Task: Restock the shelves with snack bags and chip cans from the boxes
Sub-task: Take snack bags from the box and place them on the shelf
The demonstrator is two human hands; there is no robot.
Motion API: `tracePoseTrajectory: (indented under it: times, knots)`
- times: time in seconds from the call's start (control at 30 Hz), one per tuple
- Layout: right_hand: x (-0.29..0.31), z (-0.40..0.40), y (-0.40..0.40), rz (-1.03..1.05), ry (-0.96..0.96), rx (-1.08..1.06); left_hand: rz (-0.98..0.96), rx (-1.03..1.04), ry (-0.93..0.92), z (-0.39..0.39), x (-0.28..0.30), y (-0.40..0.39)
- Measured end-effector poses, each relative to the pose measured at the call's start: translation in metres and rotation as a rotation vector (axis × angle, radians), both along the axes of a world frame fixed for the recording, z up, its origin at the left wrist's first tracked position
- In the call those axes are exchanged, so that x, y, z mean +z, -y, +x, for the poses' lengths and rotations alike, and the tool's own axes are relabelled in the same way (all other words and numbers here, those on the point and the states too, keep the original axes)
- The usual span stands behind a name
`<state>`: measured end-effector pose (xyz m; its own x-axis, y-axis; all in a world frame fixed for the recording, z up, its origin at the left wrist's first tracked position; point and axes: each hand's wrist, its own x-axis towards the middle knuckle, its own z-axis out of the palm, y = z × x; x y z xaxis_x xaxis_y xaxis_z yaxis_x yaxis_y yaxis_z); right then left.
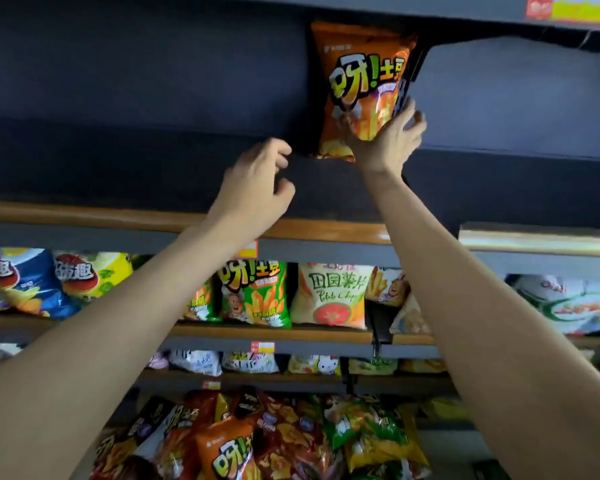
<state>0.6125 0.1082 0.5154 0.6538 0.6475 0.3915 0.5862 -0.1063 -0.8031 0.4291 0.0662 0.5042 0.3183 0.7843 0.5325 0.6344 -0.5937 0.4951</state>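
Looking up: both arms reach high, so the bag is going on a shelf above the full ones.
Top shelf (187, 161): dark and mostly bare. Its floor is hard to see, so I cannot tell if the bag's bottom sits on it yet.
Lower shelves (326, 336): packed with snack bags standing up and facing out, so people can read them. The rows further down look small and blurry.
Pile at the bottom (291, 441): loose bags lying every which way, likely the stock waiting to go up. No box edge shows clearly. No chip cans show anywhere.
Orange snack bag (361, 77): stands upright on the top shelf level, front facing out, next to a dark divider on its right. Its right edge is hidden by that divider and the hand.
Right hand (383, 140): holds the bag's lower right corner, fingers spread round its side and thumb on the front, probably to keep it from tipping.
Left hand (253, 188): holds nothing, fingers loosely curled, just left of and below the bag, maybe ready to steady it.
Price tags (262, 347): too small to read.
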Motion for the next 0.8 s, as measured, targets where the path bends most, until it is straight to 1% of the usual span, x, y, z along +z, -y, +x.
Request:
tracePoseTrajectory:
  times: [0.07, 0.1, 0.17, 0.23, 0.3, 0.37, 0.43, 0.5, 0.6, 0.7, 0.8]
  knots:
    - [0.001, -0.015, 0.050, 0.269, 0.079, 0.103, 0.112, 0.006, 0.094, -0.013, -0.003, 0.023]
    - [-0.007, -0.026, 0.082, 0.327, 0.154, 0.136, 0.132, -0.011, 0.131, -0.020, -0.009, 0.040]
    - [-0.033, -0.049, 0.142, 0.331, 0.238, 0.219, 0.104, -0.080, 0.156, -0.034, -0.036, 0.079]
    - [-0.070, -0.069, 0.184, 0.311, 0.309, 0.293, -0.010, -0.138, 0.105, -0.051, -0.080, 0.115]
    - [-0.111, -0.090, 0.216, 0.158, 0.309, 0.366, -0.196, -0.164, 0.000, -0.070, -0.130, 0.140]
    - [-0.163, -0.102, 0.229, -0.113, 0.259, 0.455, -0.413, -0.146, -0.124, -0.091, -0.176, 0.151]
    - [-0.221, -0.110, 0.237, -0.377, 0.199, 0.502, -0.614, -0.090, -0.205, -0.116, -0.217, 0.156]
    - [-0.277, -0.116, 0.240, -0.549, 0.164, 0.513, -0.764, 0.009, -0.245, -0.143, -0.255, 0.157]
    - [-0.352, -0.129, 0.241, -0.757, 0.149, 0.599, -0.877, 0.155, -0.295, -0.177, -0.311, 0.158]
    - [-0.416, -0.156, 0.233, -0.926, 0.138, 0.712, -0.921, 0.205, -0.342, -0.199, -0.364, 0.162]
    - [-0.470, -0.191, 0.225, -1.079, -0.020, 0.658, -0.992, 0.264, -0.293, -0.212, -0.412, 0.170]
